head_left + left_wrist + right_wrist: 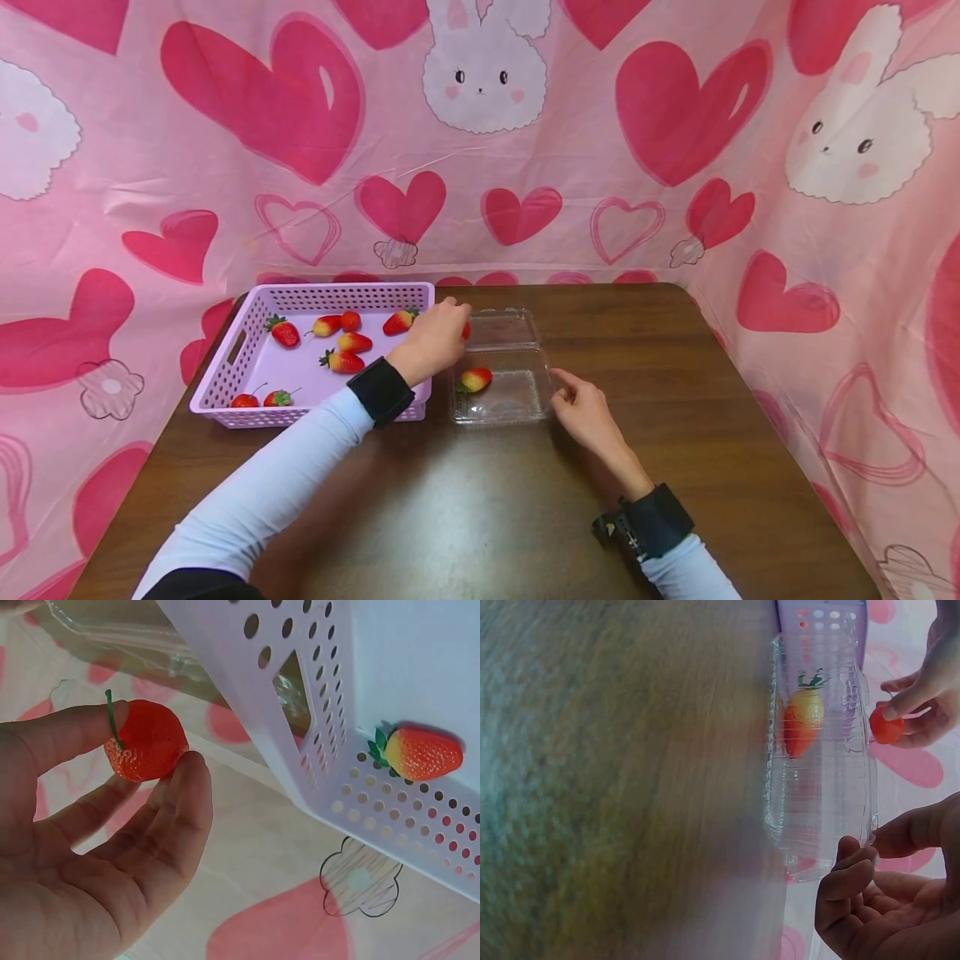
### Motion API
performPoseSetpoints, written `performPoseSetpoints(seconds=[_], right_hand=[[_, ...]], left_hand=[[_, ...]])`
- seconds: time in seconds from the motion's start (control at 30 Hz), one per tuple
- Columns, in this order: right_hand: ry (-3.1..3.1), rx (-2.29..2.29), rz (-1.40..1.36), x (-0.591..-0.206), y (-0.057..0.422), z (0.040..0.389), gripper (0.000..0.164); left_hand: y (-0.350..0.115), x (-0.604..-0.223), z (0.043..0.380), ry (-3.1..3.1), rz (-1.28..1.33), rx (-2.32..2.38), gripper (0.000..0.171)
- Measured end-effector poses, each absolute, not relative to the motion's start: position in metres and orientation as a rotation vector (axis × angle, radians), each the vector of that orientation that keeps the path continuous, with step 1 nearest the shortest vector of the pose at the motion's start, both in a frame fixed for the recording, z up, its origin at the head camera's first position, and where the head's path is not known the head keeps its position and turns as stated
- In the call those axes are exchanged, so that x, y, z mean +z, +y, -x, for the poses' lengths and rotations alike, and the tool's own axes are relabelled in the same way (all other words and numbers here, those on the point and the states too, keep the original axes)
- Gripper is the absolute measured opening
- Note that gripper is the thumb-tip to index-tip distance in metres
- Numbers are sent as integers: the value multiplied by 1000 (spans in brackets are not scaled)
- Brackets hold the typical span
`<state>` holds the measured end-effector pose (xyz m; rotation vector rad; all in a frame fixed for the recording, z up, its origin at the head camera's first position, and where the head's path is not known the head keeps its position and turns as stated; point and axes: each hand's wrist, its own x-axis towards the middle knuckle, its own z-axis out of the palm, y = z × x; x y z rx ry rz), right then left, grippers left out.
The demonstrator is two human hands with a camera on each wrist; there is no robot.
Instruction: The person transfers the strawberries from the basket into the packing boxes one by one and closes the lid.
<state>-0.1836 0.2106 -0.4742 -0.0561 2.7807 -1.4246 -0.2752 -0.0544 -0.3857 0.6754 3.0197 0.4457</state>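
Note:
My left hand (438,333) pinches a rounded red strawberry (150,741) with a thin green stem between thumb and fingers, above the gap between basket and clear box. The right hand (588,410) holds the right rim of the hinged clear plastic box (517,396) between thumb and curled index finger. Inside the box, on its left side, lies a red-and-yellow strawberry (476,380). The box's lid (502,329) is folded back, away from me. At the left, the lilac basket (206,398) holds several more strawberries, one of them (399,322) beside the left wrist.
Both box and basket stand on a dark brown wooden table (480,508). Behind the table hangs a pink cloth (585,225) with hearts and rabbits, which also runs down both sides. The basket has perforated walls with a handle slot (236,347).

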Motion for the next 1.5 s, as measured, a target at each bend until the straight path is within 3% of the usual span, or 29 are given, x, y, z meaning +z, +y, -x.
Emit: performPoseSetpoints(seconds=[0.17,0.43,0.77,1.5], right_hand=[[2783,-1421,72,-475,211,183,48],[2790,-1419,70,-475,211,183,48],[2788,-1421,84,-475,211,184,48],[2804,-1401,91,-475,212,185,47]], left_hand=[[-51,-392,273,3040,-738,409,30],[-43,-396,268,3018,-762,394,30],[-34,-401,263,2886,-775,471,41],[-15,-419,254,2902,-974,341,32]])
